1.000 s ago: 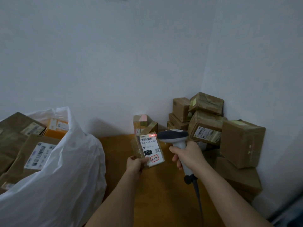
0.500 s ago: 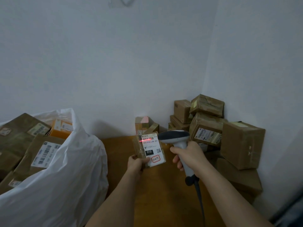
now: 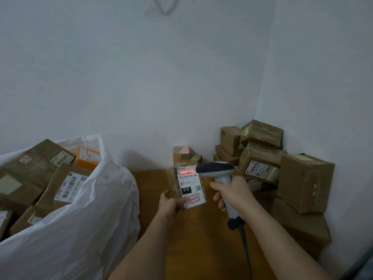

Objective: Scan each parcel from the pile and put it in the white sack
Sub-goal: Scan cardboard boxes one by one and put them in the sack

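My left hand [image 3: 169, 204] grips a small parcel [image 3: 186, 186] by its lower corner, white label facing me. A red scan line glows across the barcode at the label's top. My right hand [image 3: 232, 194] is closed around the handle of a grey barcode scanner [image 3: 217, 171], whose head points at the label from the right, almost touching it. The pile of brown parcels [image 3: 262, 156] is stacked in the right corner. The white sack [image 3: 80, 219] stands at the left, open at the top and holding several boxes.
A wooden table [image 3: 201, 239] runs under both arms. A small taped box [image 3: 181, 155] stands at the wall behind the held parcel. The scanner's cable [image 3: 245, 243] hangs down beside my right forearm. White walls meet in the corner at the right.
The red scan line has settled on the barcode at the label's top. Both hands and the parcel have stayed almost in place; the view tilted up slightly.
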